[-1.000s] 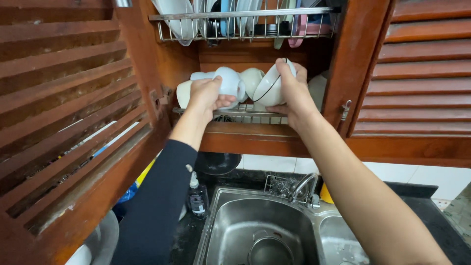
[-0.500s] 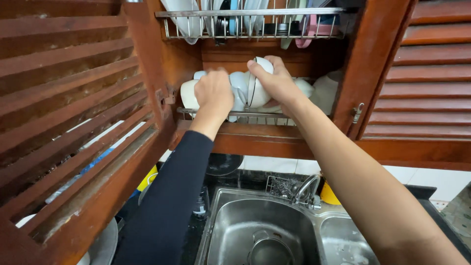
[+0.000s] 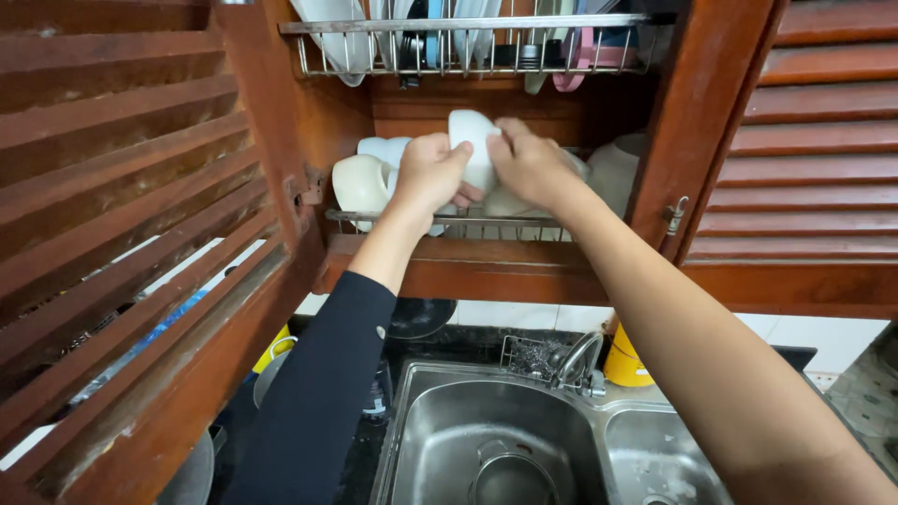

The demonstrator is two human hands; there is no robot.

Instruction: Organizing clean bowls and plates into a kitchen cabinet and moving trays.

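Observation:
Both my hands reach up into a wooden wall cupboard. My left hand (image 3: 428, 176) and my right hand (image 3: 529, 164) together grip a white bowl (image 3: 472, 142) held on edge over the lower wire rack (image 3: 374, 221). Other white bowls and cups (image 3: 361, 183) stand on that rack to the left and behind my hands. A further pale bowl (image 3: 617, 168) sits at the right end of the rack. My left arm wears a dark sleeve; my right arm is bare.
An upper wire rack (image 3: 468, 42) holds plates and utensils. Louvred wooden doors (image 3: 131, 224) hang open at left and right. Below lie a steel double sink (image 3: 505, 449) with a tap (image 3: 575, 360), a yellow container (image 3: 625, 360) and a dark counter.
My hands have drawn closer together on the rack; the white bowl my right hand held is now gripped by both hands, set more upright among the other bowls.

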